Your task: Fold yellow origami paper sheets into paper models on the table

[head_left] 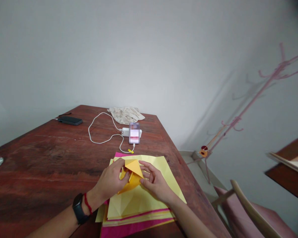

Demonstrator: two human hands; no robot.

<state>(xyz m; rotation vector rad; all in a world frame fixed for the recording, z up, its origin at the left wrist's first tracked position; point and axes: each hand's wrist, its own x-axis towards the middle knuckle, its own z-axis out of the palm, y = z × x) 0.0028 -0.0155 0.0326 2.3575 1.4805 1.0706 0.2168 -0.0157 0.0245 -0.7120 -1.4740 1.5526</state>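
Observation:
A folded piece of orange-yellow paper (134, 165) is held between my two hands, with a pointed flap at its top and an opening in its middle. My left hand (114, 177) grips its left side, the thumb pressed into the fold. On the other side my right hand (155, 181) pinches the paper's right edge with thumb and fingers. Beneath both hands lies a stack of paper sheets (173, 185), pale yellow on top, with magenta and yellow edges showing below. Part of the folded paper is hidden by my fingers.
On the wooden table (64, 158), a phone (134, 134) leans on a white charger with a white cable (99, 142). Farther back are a crumpled cloth (126, 115) and a black power bank (70, 120). A pink coat stand (245, 112) and a chair (248, 208) are at right.

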